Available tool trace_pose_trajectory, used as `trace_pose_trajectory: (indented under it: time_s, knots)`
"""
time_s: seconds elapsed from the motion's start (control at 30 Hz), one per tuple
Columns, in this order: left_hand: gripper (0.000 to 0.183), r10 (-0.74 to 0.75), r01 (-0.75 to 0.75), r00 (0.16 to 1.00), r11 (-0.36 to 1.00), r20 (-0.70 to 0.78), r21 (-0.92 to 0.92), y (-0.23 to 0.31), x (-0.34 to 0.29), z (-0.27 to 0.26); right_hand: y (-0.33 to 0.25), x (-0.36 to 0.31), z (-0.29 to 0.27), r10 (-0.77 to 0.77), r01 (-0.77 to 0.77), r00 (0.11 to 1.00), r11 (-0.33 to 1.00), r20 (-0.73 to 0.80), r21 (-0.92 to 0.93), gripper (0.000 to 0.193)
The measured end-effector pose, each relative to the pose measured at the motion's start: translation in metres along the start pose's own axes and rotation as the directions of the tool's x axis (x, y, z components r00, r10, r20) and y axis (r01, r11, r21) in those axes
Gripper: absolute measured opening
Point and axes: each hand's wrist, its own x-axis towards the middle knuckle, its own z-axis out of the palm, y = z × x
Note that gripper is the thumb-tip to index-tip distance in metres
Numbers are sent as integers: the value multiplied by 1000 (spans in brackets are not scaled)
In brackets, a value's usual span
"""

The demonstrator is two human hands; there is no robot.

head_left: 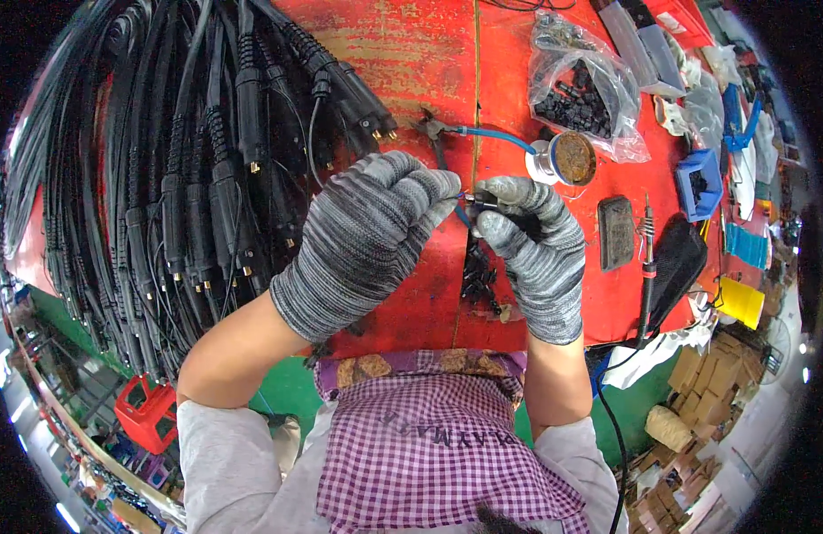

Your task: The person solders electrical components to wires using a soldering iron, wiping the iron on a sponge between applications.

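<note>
Both my hands, in grey striped knit gloves, meet above the middle of the red table. My left hand is closed, its thumb and fingertips pinching what looks like a thin wire; its end is mostly hidden by the glove. My right hand is closed on a small black plug part held between thumb and fingers, close to the left fingertips. Just beyond lie cutting pliers with blue handles, partly covered by my hands. Small loose black parts lie on the table below my right fingers.
Many black cables with thick handles cover the left side. A solder spool, a bag of black parts, a dark rectangular block, a soldering iron and a blue bin are at the right. A red stool stands lower left.
</note>
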Motion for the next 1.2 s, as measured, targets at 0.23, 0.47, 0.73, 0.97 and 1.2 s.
trace_pose_trajectory:
  time_s: [0.23, 0.47, 0.73, 0.97, 1.2]
  knots:
    - [15, -116, 162, 970, 964, 215, -210, -2, 3, -10, -18, 5, 3, 19, -17, 1000, 982, 9, -189, 21]
    - [15, -119, 226, 954, 889, 275, -398, -2, 6, -11, -15, 8, 0, 136, -135, 991, 985, 6, -105, 19]
    - [22, -13, 32, 995, 979, 97, -199, 2, 3, -9, -13, 6, 1, 156, -156, 988, 988, 4, -14, 19]
    - [17, -167, 235, 967, 877, 192, -419, 0, 1, -12, -15, 6, 3, 177, -178, 983, 983, 44, 31, 18]
    - [21, -143, 664, 625, 615, 768, -426, -22, 16, -27, -14, -2, 3, 16, 21, 990, 966, 140, -257, 17]
